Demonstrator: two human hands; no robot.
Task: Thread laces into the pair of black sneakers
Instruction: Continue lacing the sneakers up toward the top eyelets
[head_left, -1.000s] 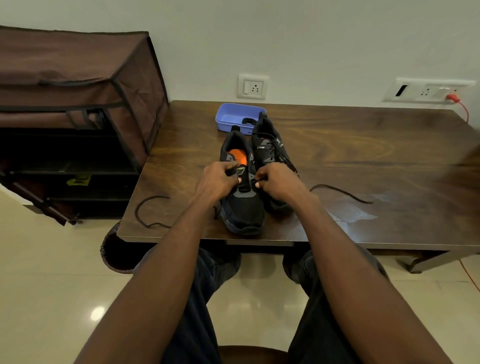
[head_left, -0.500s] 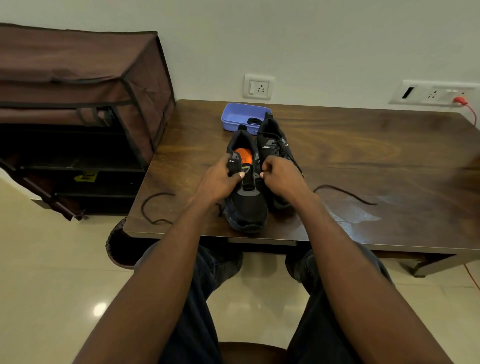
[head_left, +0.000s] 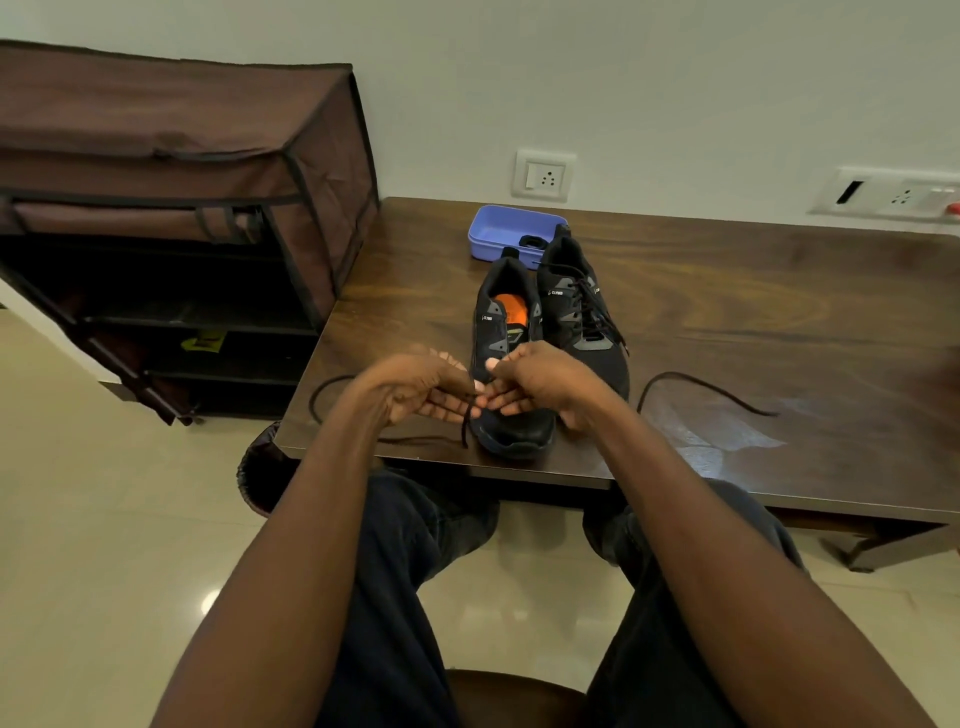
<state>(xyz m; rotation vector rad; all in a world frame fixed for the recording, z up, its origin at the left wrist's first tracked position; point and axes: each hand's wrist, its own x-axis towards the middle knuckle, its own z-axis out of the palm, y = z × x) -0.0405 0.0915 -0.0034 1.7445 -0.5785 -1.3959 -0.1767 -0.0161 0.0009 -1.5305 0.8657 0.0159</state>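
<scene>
A dark wooden desk (head_left: 727, 322) is seen from above, with a brown fabric shoe rack (head_left: 171, 208) standing against its left edge. Two black sneakers are set side by side near the front edge, toes toward the person seated there. The right sneaker (head_left: 582, 317) is already laced; the left sneaker (head_left: 506, 353) (its orange insole exposed) is shown with its upper eyelets unlaced. A blue tray (head_left: 498, 234) is placed behind the pair, toward the back edge, just touching the heels.

Both hands are raised together over the toe of the left sneaker. The left hand (head_left: 415, 389) is curled, its fingertips pinched on a black lace (head_left: 467, 421) whose end hangs down toward the front edge. The right hand (head_left: 540, 379) is curled likewise, its fingertips brought against those of the left at the same lace. The lace is trailed outward across the desk on both sides, one loop toward the left edge, the other lying to the right of the shoes. Whether the lace is passed through the lowest eyelets cannot be told, the hands being in the way.
</scene>
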